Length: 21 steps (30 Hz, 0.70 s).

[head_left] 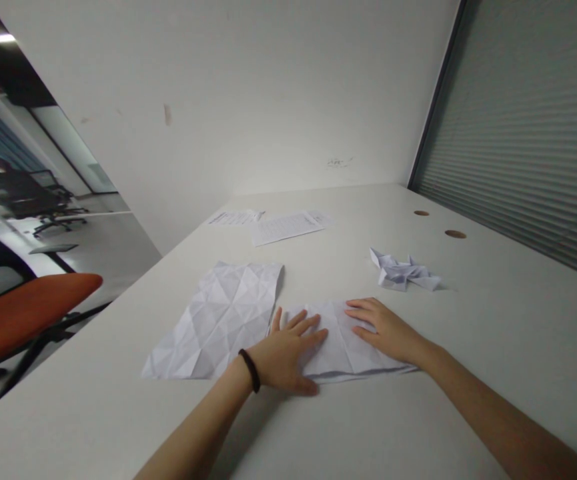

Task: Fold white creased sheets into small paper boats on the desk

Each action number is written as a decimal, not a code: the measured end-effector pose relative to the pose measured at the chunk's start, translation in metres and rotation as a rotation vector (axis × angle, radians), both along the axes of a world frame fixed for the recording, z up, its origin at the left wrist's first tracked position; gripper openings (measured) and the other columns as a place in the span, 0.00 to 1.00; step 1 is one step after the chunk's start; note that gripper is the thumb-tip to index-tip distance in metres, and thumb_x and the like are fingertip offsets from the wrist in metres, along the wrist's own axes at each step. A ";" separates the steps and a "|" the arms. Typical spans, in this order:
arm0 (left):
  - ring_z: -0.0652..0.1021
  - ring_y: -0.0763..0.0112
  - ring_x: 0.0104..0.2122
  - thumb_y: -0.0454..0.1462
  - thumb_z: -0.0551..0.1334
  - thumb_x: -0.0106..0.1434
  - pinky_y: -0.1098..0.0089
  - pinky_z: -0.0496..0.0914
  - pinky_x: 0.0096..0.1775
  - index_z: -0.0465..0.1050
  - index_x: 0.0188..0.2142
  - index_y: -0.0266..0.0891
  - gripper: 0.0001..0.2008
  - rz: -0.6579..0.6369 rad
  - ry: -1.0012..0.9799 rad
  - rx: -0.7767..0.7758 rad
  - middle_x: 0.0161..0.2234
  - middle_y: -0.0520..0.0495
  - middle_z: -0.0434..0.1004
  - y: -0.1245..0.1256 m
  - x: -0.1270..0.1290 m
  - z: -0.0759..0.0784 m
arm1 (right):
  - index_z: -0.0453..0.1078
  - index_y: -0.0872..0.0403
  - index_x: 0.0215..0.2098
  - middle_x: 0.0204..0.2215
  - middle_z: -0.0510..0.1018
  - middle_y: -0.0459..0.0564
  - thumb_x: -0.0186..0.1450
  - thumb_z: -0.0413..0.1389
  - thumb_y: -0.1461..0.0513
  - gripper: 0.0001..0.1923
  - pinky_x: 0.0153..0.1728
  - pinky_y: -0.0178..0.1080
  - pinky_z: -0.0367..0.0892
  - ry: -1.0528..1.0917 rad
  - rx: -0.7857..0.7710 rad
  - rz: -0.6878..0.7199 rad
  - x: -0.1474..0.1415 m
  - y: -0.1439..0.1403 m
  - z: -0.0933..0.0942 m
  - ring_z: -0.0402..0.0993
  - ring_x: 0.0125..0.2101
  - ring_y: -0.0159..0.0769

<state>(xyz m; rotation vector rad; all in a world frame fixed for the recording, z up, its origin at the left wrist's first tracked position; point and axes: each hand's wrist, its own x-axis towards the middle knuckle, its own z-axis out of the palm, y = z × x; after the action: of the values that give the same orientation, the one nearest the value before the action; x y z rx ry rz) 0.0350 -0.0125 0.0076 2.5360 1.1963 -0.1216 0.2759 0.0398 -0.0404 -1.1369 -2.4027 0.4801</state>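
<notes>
Both of my hands lie flat on a folded white sheet of paper [341, 343] near the front of a white table [493, 347]. My left hand [285, 357], with a black band at the wrist, presses the sheet's left part, fingers spread. My right hand [385, 327] rests palm down on its right part. A creased, unfolded white sheet [221, 320] lies flat just to the left, touching my left hand's side.
A crumpled folded paper shape [403, 273] sits to the right, farther back. Two printed sheets [285, 227] lie near the far wall. Two round cable holes [455, 234] are at the right. An orange chair [23, 313] stands left of the table.
</notes>
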 end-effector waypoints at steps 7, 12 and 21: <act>0.59 0.57 0.58 0.44 0.62 0.55 0.57 0.53 0.57 0.63 0.53 0.39 0.27 -0.052 -0.202 -0.095 0.57 0.40 0.60 0.011 -0.019 0.008 | 0.73 0.55 0.38 0.38 0.77 0.53 0.61 0.49 0.60 0.13 0.44 0.43 0.66 0.300 -0.217 -0.141 0.007 0.004 0.011 0.72 0.39 0.39; 0.68 0.61 0.51 0.37 0.58 0.58 0.63 0.62 0.51 0.69 0.47 0.38 0.16 0.031 -0.289 -0.072 0.51 0.41 0.68 0.016 -0.022 0.004 | 0.74 0.55 0.35 0.35 0.79 0.53 0.58 0.53 0.57 0.12 0.42 0.43 0.66 0.426 -0.319 -0.153 0.010 0.009 0.008 0.74 0.37 0.39; 0.72 0.70 0.30 0.38 0.49 0.62 0.72 0.67 0.33 0.69 0.34 0.37 0.12 0.516 -0.823 0.328 0.29 0.50 0.73 0.026 -0.021 0.005 | 0.60 0.55 0.54 0.41 0.76 0.57 0.65 0.24 0.47 0.35 0.40 0.45 0.67 0.801 -0.447 -0.166 0.014 0.008 0.026 0.72 0.43 0.44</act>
<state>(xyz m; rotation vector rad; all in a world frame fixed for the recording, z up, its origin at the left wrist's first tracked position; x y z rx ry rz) 0.0136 0.0138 0.0122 2.0201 1.4885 1.1876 0.2899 0.0473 -0.0148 -1.0268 -1.5317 1.1914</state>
